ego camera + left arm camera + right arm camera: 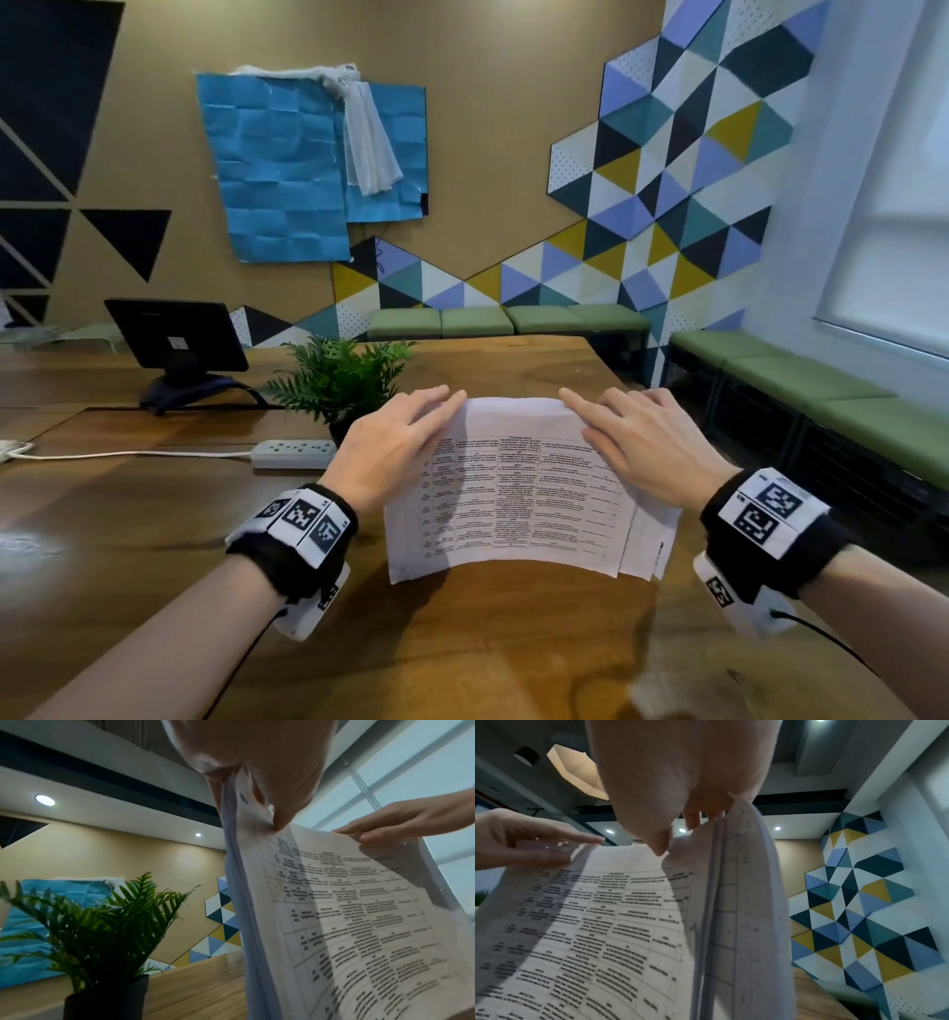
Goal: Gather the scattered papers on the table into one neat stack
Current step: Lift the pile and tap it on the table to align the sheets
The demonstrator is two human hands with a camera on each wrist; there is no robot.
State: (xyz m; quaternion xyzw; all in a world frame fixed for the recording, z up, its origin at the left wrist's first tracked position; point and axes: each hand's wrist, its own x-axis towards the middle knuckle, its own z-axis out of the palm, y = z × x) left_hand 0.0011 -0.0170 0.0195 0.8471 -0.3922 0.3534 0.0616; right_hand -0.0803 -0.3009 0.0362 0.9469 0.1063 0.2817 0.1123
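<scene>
A bundle of white printed papers [524, 493] with a table of text on the front sheet stands tilted above the wooden table [462, 658]. My left hand [405, 437] pinches its upper left corner, and my right hand [647, 437] pinches its upper right corner. In the left wrist view the left hand [270, 780] has its thumb on the front of the papers [347, 912] and fingers behind. The right wrist view shows the right hand [680, 780] gripping the papers [590, 923] the same way. Sheet edges at the lower right stick out unevenly.
A potted fern [339, 380] stands just beyond my left hand. A white power strip [292, 452] with its cord lies to the left. A dark monitor [177, 336] stands at the back left. Green benches [821, 390] run along the right wall.
</scene>
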